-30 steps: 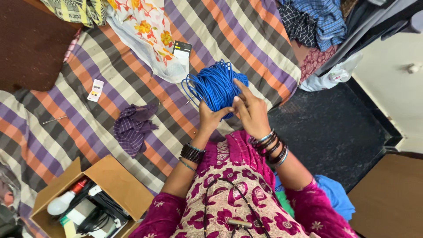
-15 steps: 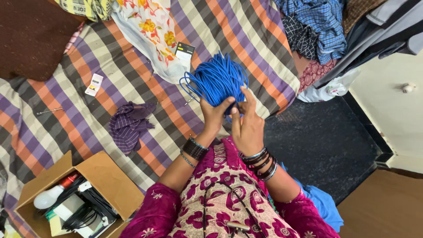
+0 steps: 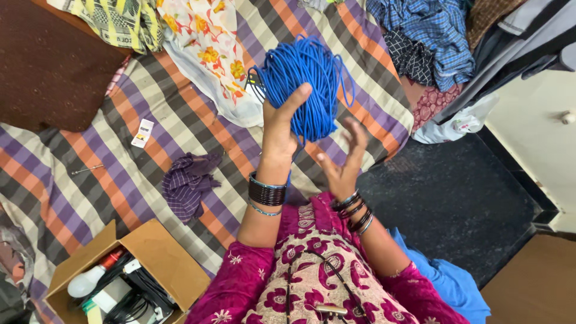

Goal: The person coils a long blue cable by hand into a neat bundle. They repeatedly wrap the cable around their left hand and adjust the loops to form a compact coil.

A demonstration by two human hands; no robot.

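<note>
I hold a thick bundle of bright blue wire [image 3: 305,81], coiled in many loops, raised upright above the striped bedsheet, a few strands hanging loose.

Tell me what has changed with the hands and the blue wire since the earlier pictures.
The left hand has lifted the blue wire coil higher, gripping it alone. The right hand has let go and is open, apart below the coil. The cardboard box and purple cloth stayed in place.

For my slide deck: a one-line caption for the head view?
Left hand lifts a blue wire coil over a striped bedsheet; right hand open beside it.
</note>
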